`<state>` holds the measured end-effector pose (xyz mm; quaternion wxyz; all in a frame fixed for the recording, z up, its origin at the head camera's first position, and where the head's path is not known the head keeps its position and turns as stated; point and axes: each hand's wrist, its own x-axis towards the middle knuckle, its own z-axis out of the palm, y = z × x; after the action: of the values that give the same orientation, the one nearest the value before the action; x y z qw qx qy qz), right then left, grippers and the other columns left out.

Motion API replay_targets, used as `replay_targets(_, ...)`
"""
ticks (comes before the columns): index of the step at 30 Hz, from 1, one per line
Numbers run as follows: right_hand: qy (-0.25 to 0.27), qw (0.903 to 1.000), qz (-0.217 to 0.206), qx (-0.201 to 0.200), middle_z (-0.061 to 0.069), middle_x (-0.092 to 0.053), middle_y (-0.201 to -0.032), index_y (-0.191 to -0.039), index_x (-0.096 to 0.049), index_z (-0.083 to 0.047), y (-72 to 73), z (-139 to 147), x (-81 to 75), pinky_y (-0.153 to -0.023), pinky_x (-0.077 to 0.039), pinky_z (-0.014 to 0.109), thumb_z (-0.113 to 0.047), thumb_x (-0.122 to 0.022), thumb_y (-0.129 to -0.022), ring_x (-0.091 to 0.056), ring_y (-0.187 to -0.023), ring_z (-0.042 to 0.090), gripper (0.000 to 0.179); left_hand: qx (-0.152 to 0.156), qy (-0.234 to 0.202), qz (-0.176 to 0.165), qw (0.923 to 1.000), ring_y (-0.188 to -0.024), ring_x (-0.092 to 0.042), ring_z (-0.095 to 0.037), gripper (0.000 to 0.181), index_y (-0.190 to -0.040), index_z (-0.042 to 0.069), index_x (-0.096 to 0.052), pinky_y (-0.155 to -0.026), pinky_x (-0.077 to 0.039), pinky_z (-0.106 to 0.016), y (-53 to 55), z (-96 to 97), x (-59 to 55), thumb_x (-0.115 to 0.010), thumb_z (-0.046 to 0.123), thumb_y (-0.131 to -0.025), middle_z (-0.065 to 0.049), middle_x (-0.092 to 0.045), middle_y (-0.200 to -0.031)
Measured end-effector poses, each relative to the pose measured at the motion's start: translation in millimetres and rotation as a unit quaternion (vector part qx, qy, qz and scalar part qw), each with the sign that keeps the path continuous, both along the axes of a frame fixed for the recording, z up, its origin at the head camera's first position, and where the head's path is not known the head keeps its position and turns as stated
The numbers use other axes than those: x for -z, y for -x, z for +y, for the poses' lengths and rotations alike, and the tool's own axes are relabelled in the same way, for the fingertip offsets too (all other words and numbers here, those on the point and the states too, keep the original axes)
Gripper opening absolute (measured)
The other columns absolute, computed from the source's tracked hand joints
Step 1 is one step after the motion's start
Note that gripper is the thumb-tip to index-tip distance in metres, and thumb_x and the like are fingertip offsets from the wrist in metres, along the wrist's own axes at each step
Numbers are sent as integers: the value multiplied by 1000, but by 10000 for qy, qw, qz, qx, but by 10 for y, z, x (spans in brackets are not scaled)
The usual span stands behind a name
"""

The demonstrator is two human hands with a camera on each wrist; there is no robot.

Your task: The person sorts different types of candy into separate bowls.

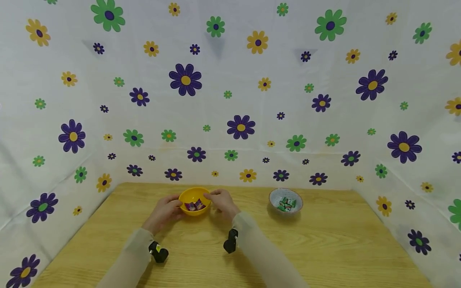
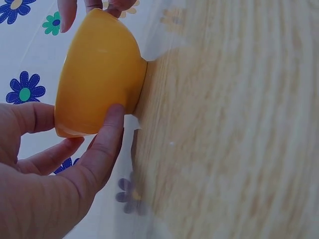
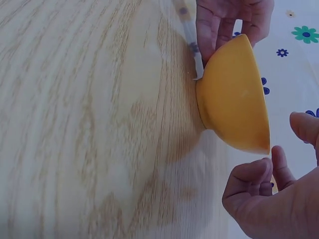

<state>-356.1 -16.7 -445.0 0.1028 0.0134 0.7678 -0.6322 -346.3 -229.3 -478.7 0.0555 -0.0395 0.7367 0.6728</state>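
A yellow bowl stands upright on the wooden table, with several small purple wrapped candies inside. My left hand holds the bowl's left side; the left wrist view shows the thumb at the rim and a finger along the outer wall of the yellow bowl. On the opposite side is my right hand. Its fingers are loosely bent close by the rim, and its thumb sits apart from the wall in the right wrist view, where the yellow bowl hides part of the left hand.
To the right stands a pale bowl with a reddish rim, holding several green wrapped candies. A white flower-print cloth hangs behind and along both sides of the wooden table.
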Motion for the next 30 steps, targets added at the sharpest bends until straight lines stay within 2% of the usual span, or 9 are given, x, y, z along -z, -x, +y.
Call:
replay_targets(4,133,9994,42,-323,4,-54,-91,-100,-59,-8,25,82,20,-57,-35,32,-32,-64,-84,-38,-63,17,29,32,8,-17,10000,-96,-57,-28,42,-133,0,-37,-82,-47,-41,2,23,1,-44,11,-93,-24,-42,-129)
replay_targets(8,213,9977,107,-642,2,-56,-93,-97,-61,-9,29,172,19,-64,-41,33,-28,-63,-85,-47,-79,23,23,-15,74,-29,10000,-96,-58,-27,41,-132,2,-39,-82,-48,-41,12,30,4,-44,13,-93,-22,-43,-128)
replay_targets(12,254,9961,163,-831,2,-58,-97,-98,-62,-10,35,247,-3,-70,-43,36,-27,-62,-86,-49,-91,28,21,-11,10,19,10000,-94,-58,-26,42,-132,1,-39,-81,-48,-41,22,24,-11,-44,12,-92,-23,-43,-128)
replay_targets(22,-93,9901,236,-1380,1,-59,-100,-107,-63,-10,38,479,-14,-75,-45,37,-28,-62,-86,-51,-93,24,28,67,-19,-38,10000,-100,-56,-29,44,-134,0,-35,-82,-48,-40,-11,13,-31,-44,14,-94,-24,-40,-131)
replay_targets(27,-372,9878,435,-1449,-1,-60,-106,-111,-64,-9,30,616,-18,-80,-44,43,-29,-63,-85,-50,-100,29,33,60,-6,-56,10000,-101,-56,-30,44,-134,-1,-35,-83,-47,-41,-21,16,-46,-43,14,-94,-24,-40,-131)
replay_targets(30,-458,9870,471,-1466,0,-60,-109,-112,-64,-8,41,716,19,-82,-43,45,-27,-63,-85,-50,-98,26,33,99,26,-52,9999,-102,-55,-31,45,-135,-2,-33,-84,-46,-41,-23,26,-57,-43,14,-94,-25,-39,-131)
